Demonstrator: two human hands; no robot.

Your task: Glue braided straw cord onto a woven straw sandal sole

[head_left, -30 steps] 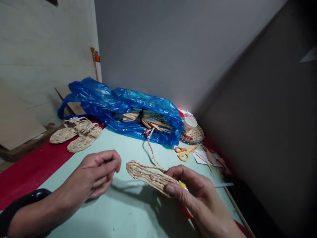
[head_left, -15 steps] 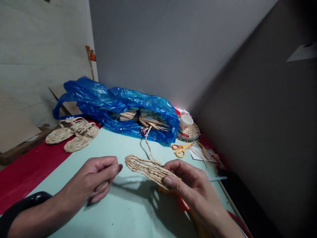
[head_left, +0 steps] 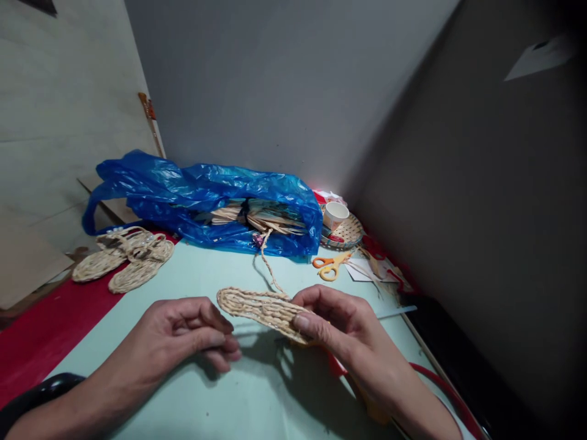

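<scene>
My right hand (head_left: pixel 342 330) is closed on the right end of a flat woven straw sole (head_left: pixel 254 304) and holds it just above the pale green mat (head_left: pixel 257 397). A braided straw cord (head_left: pixel 268 269) runs from the sole up to the blue plastic bag (head_left: pixel 183 195). My left hand (head_left: pixel 183 333) hovers close to the sole's left end, thumb and fingers pinched together. A faint thin line seems to run from that pinch toward the sole, but I cannot make out what it is.
The blue bag holds bundled straw strips (head_left: pixel 257 219). A finished pair of straw sandals (head_left: pixel 123 264) lies at the left on red cloth (head_left: pixel 41 336). Orange scissors (head_left: pixel 328 266), a white cup (head_left: pixel 335 214) on a woven tray (head_left: pixel 351 233) and papers (head_left: pixel 367 272) sit at the back right. A dark wall closes the right side.
My left hand has slid right toward the sole and its fingers have tightened into a pinch. My right hand keeps its grip on the sole. The view has shifted a little.
</scene>
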